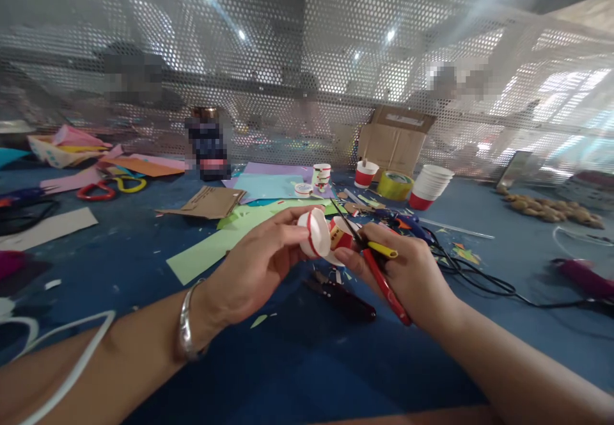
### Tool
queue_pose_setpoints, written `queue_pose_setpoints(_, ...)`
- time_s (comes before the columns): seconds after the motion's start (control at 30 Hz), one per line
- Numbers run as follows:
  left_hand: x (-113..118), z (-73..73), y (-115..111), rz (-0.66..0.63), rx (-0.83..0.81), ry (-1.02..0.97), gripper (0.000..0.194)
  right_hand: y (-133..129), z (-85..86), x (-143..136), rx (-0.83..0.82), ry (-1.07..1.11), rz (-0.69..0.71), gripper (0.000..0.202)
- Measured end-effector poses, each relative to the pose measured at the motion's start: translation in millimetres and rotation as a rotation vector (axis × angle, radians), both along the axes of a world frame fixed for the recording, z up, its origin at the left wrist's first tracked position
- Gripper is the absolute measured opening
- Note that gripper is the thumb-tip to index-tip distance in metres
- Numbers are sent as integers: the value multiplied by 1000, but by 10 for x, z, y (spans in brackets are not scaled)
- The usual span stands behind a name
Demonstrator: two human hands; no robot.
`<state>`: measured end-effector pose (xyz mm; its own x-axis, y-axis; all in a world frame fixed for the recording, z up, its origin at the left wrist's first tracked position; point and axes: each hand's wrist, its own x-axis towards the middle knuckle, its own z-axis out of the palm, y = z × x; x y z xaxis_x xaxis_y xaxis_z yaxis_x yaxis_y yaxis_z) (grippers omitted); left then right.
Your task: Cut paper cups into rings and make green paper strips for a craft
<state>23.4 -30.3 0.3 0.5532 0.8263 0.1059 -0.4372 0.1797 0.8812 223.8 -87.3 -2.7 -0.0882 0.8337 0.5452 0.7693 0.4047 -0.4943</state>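
Observation:
Near the middle of the view, my left hand (254, 258) is closed on a short white paper cup piece (315, 233) with a red band, its open side tilted to the right. My right hand (407, 271) grips scissors (384, 284) with one red and one yellow handle, the dark blades pointing up and left. Between the hands is a red and white cup piece (340, 236) with a yellowish patch, touched by my right fingers and partly hidden by the scissors. Dark-handled pliers (343, 297) lie on the blue table below.
Green paper (201, 255), cardboard (206, 203) and red-and-yellow-handled scissors (97, 191) lie to the left. Behind are small cup pieces (321, 176), a cup (366, 174), yellow tape (394, 185) and stacked cups (430, 185). A black cable (484, 284) runs along the right.

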Motion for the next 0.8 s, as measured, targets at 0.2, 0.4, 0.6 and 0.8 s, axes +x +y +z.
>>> queue_pose_setpoints(0.2, -7, 36, 30, -55, -160, -121, 26, 33, 11, 36, -41, -100, -15, 31)
queue_pose_setpoints(0.4, -35, 38, 25, -80, -147, -142, 26, 71, -68, 30, 16, -256, -37, 31)
queue_pose_setpoints(0.6, -33, 56, 5, -104, -136, -133, 27, 39, -41, 20, 59, -304, -50, 30)
queue_pose_setpoints(0.8, -20, 42, -25, -135, -147, -111, 26, 23, -37, 29, 120, -378, -90, 24)
